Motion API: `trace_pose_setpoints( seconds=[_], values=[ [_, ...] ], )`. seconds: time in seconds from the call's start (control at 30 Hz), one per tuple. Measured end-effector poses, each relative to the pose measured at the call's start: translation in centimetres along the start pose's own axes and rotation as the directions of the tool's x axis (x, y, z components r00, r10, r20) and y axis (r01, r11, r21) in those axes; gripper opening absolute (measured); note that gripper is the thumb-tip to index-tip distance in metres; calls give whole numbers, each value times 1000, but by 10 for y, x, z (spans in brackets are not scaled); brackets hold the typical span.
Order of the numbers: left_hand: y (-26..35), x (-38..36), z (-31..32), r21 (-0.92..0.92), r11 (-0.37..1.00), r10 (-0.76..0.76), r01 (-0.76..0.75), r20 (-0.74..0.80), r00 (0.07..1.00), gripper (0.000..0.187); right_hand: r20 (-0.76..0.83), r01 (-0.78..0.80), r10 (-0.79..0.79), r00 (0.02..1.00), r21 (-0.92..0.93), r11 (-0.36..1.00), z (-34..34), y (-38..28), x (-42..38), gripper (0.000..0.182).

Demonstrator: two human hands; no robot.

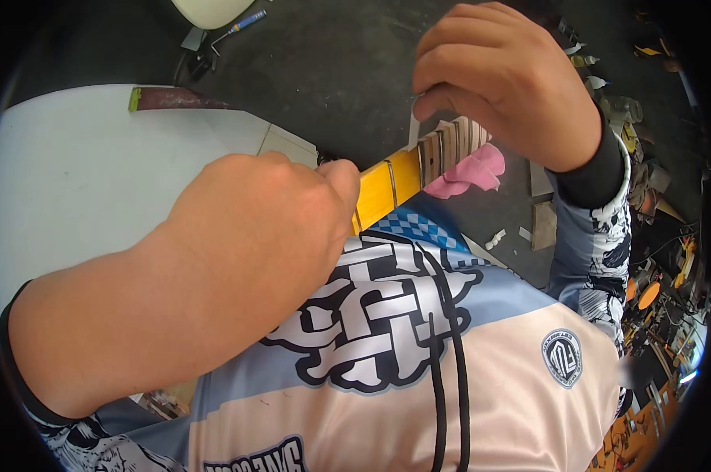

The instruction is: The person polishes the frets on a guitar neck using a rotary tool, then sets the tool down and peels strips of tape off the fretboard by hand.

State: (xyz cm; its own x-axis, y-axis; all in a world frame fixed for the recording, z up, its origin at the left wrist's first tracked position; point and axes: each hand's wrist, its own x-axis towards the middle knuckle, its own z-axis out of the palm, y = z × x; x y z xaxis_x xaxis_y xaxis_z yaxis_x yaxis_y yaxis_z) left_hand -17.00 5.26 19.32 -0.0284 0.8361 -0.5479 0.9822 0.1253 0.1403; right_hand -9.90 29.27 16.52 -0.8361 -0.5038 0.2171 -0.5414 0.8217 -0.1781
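My left hand (269, 212) is closed around a guitar neck (381, 189) with a glossy yellow fretboard and dark metal frets. The neck slants up to the right in front of my chest. On its upper right part, pale strips of tape (451, 149) lie between the frets, with dark lines showing between them. Above the neck, my right hand (505, 79) pinches a narrow whitish strip of tape (414, 126), whose lower end reaches the fretboard's edge near the taped part. A pink cloth (469, 175) sits under the taped end.
A large white surface (80, 157) spreads at left, with a dark reddish bar (174, 98) on its far edge. Beyond it, a blue-handled tool (245, 23) lies on the dark tabletop (332, 63). Small bottles (595, 82), a wooden block (544, 226) and scattered tools (662, 315) are at right.
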Motion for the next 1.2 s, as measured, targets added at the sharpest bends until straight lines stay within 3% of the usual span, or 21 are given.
trace_pose_setpoints(
  seconds=[0.13,0.2,0.4,0.5,0.7,0.73,0.83,0.93,1.2],
  values=[
    [2,-6,12,29,1000,0,1,-51,999,46,22,3,-4,1000,52,999,3,1,7,16],
    [4,-6,12,32,999,-3,5,-65,998,45,79,11,-11,997,-10,1000,1,1,12,16],
    [9,-5,20,295,955,0,23,-77,997,35,51,42,-52,997,166,985,18,15,17,13],
    [19,-8,35,422,903,-2,80,-184,983,26,99,14,-29,995,149,989,10,0,20,10],
    [15,-4,39,540,834,24,114,-243,970,22,147,-68,35,988,223,973,36,17,27,14],
    [68,-5,37,571,806,2,155,-264,964,22,144,-67,37,989,210,975,22,-5,-13,14],
    [70,2,36,630,757,13,171,-277,961,21,139,-93,70,988,166,982,33,1,-17,18],
    [69,6,38,696,697,26,174,-267,963,20,253,-163,115,961,177,971,29,-1,-13,20],
    [52,13,31,779,609,111,145,-265,958,21,142,-229,224,964,18,973,44,12,-5,21]
  ],
)
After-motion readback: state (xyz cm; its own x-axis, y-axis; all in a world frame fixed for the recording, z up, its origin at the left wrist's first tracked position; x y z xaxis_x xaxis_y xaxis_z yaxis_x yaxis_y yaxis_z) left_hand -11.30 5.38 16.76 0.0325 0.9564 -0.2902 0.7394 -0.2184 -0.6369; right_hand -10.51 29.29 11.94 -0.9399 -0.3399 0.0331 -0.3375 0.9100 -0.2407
